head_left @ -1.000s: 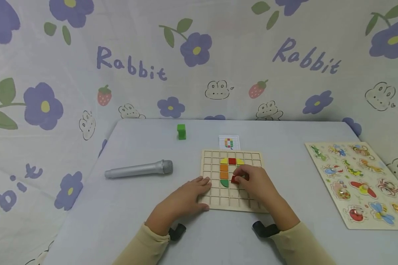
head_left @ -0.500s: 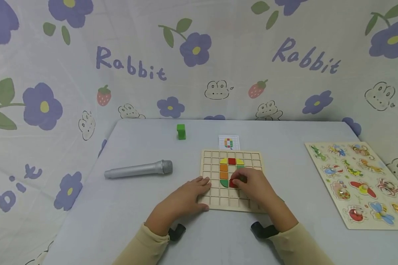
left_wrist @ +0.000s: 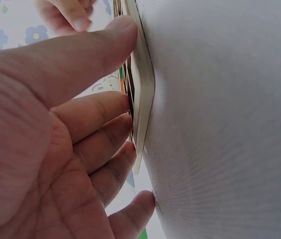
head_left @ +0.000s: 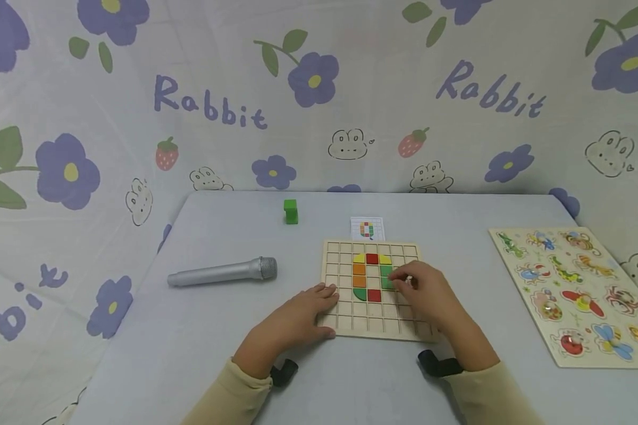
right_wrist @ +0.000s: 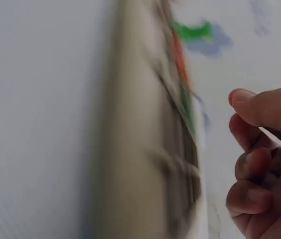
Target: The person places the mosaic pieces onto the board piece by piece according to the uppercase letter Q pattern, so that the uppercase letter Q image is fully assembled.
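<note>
A wooden grid board (head_left: 345, 321) lies on the table with coloured tiles set in a ring: yellow corners, orange tiles (head_left: 359, 275) on the left, green tiles (head_left: 386, 270) on the right. A red tile (head_left: 374, 295) sits in the bottom row beside a green quarter-round tile (head_left: 360, 294). My left hand (head_left: 300, 316) rests on the board's left edge, fingers spread; its thumb touches the near-left rim. Over the board's right side, my right hand (head_left: 425, 295) has bent fingers, with thumb and forefinger close together beside a dark green bit (head_left: 391, 287). Whether they pinch it is unclear.
A small pattern card (head_left: 367, 228) lies just beyond the board. Left of it stands a green block (head_left: 290, 211), with a silver microphone (head_left: 223, 272) nearer. At the right lies an insect puzzle board (head_left: 579, 295). A patterned cloth hangs behind the table.
My right hand has set the red tile down in the bottom row, let it go and shifted right towards the green tiles. My left hand has stayed put.
</note>
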The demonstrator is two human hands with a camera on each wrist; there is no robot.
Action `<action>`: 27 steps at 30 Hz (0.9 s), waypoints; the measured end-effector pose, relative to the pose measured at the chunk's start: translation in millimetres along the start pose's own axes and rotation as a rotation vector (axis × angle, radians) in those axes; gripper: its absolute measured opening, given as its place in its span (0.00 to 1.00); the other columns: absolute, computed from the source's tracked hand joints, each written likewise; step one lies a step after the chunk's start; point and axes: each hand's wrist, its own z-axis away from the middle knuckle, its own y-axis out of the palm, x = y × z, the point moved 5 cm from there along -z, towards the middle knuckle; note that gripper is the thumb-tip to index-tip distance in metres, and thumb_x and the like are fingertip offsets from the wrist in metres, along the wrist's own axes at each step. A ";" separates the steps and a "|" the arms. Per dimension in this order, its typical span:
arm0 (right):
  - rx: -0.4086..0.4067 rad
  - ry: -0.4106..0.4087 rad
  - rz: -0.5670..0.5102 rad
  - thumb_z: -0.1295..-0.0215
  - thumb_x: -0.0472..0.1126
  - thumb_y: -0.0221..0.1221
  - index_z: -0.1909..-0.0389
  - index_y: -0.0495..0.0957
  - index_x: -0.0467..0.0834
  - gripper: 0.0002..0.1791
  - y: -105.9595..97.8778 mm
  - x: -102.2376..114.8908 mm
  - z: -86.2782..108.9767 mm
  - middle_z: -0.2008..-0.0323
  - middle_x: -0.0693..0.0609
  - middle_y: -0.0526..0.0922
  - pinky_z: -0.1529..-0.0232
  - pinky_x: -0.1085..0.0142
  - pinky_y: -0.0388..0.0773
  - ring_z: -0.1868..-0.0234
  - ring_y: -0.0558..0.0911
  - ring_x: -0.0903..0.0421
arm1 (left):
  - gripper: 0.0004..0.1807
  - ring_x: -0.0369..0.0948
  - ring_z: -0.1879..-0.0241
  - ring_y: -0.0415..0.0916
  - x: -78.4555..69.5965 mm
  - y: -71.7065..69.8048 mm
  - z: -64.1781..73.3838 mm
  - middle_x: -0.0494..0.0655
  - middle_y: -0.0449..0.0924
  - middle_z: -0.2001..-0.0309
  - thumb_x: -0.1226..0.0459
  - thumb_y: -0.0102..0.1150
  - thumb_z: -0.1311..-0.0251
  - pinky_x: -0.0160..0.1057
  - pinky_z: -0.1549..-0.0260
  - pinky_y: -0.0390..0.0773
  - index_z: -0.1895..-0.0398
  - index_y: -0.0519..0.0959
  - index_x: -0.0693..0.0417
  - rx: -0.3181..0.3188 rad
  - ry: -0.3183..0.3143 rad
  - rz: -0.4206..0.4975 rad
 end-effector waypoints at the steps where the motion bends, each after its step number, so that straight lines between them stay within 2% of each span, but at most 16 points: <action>1: -0.014 0.022 -0.006 0.22 0.38 0.65 0.49 0.89 0.43 0.08 -9.4 -7.4 2.8 0.53 0.47 0.87 0.61 0.60 0.76 0.58 0.76 0.50 | 0.44 0.44 0.11 0.50 0.2 0.5 -0.2 0.39 0.59 0.13 0.54 0.75 0.31 0.53 0.14 0.58 0.15 0.66 0.46 0.002 -0.001 0.002; 3: -0.022 0.067 -0.006 0.20 0.39 0.63 0.46 0.88 0.42 0.10 -27.1 -24.4 9.9 0.55 0.46 0.86 0.64 0.62 0.74 0.60 0.75 0.50 | 0.44 0.44 0.11 0.50 0.1 0.8 -0.3 0.39 0.59 0.13 0.53 0.75 0.31 0.53 0.14 0.58 0.15 0.67 0.46 0.002 0.002 0.008; 6: 0.022 0.121 0.014 0.21 0.41 0.63 0.46 0.87 0.42 0.11 -45.8 -51.4 22.0 0.60 0.48 0.84 0.69 0.63 0.74 0.63 0.75 0.51 | 0.43 0.44 0.12 0.50 0.3 1.3 -0.3 0.40 0.59 0.13 0.54 0.75 0.31 0.52 0.13 0.57 0.15 0.67 0.48 0.001 0.011 0.015; 11: 0.146 0.145 0.014 0.26 0.45 0.70 0.47 0.86 0.41 0.14 -54.6 -79.9 43.2 0.64 0.51 0.80 0.70 0.65 0.73 0.64 0.75 0.53 | 0.43 0.44 0.12 0.50 -0.8 0.5 0.3 0.41 0.60 0.13 0.54 0.74 0.30 0.52 0.13 0.56 0.15 0.67 0.49 -0.001 0.020 0.016; 15: 0.168 0.144 0.025 0.34 0.49 0.77 0.50 0.84 0.41 0.20 -49.2 -85.1 54.9 0.65 0.52 0.79 0.67 0.67 0.72 0.64 0.75 0.56 | 0.43 0.44 0.12 0.51 -1.3 0.3 0.5 0.42 0.60 0.13 0.54 0.74 0.30 0.52 0.13 0.56 0.15 0.67 0.49 -0.003 0.021 0.007; 18: 0.140 0.158 0.060 0.37 0.50 0.79 0.53 0.83 0.42 0.21 -45.8 -83.7 57.3 0.66 0.52 0.78 0.66 0.65 0.71 0.64 0.75 0.56 | 0.43 0.45 0.12 0.51 -1.1 0.4 0.4 0.42 0.60 0.13 0.54 0.74 0.30 0.52 0.13 0.56 0.15 0.67 0.50 -0.003 0.022 -0.002; 27: 0.047 0.248 0.146 0.31 0.43 0.74 0.54 0.84 0.37 0.15 -52.8 -85.6 56.3 0.59 0.44 0.83 0.59 0.57 0.77 0.56 0.80 0.48 | 0.43 0.44 0.11 0.50 -0.6 2.0 -0.3 0.42 0.59 0.13 0.53 0.73 0.29 0.52 0.13 0.56 0.15 0.66 0.49 -0.001 0.024 -0.007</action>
